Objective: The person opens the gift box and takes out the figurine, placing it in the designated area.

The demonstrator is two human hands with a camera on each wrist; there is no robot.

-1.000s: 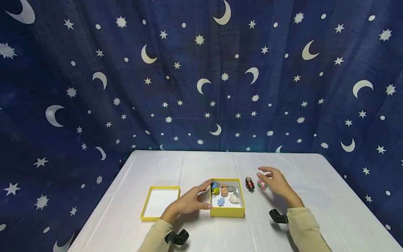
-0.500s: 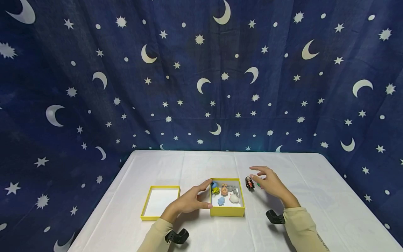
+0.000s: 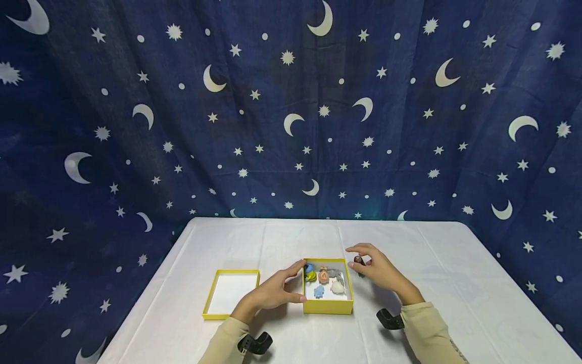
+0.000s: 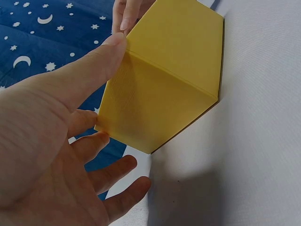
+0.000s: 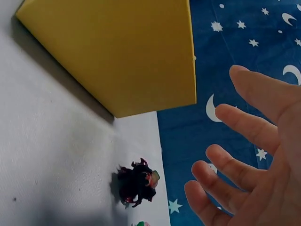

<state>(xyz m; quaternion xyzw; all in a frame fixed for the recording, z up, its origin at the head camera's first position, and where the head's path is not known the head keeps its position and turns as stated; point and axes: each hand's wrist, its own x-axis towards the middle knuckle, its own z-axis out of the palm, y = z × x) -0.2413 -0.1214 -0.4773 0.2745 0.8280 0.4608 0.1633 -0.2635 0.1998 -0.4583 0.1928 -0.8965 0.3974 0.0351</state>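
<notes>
Open box braced; dark figurine below a free hand

Left hand (image 3: pixel 273 289): digits extended, thumb at one corner and fingertips at another of the yellow, square, open-topped box (image 3: pixel 328 306), apparently card. Right hand (image 3: pixel 375 268): fingers spread and slightly bent, holding nothing, over a small dark figurine (image 3: pixel 359 264) with red accents, just right of the box on the white tablecloth (image 3: pixel 282 242).

Risks, in my judgement: the right thumb or fingertips could knock the figurine over or against the box wall — the cause would be the narrow space between box and hand. Too hard a push from the left hand could slide the box into the figurine. Anything placed inside carelessly could disturb the white rounded toy (image 3: pixel 338 287) or the small pale-blue toy (image 3: pixel 319 291).

Comparison of views: only the head view shows the box's contents and the shallow yellow-rimmed lid (image 3: pixel 231 294) (white inside, well clear of the right hand). The right wrist view shows a visible gap between fingers and figurine — from the head, they overlap. It also catches a green-and-pink item (image 5: pixel 142 224) at its lower edge, not visible from above. The left wrist view shows two fingers hanging free of the box; the figurine is out of sight there.
</notes>
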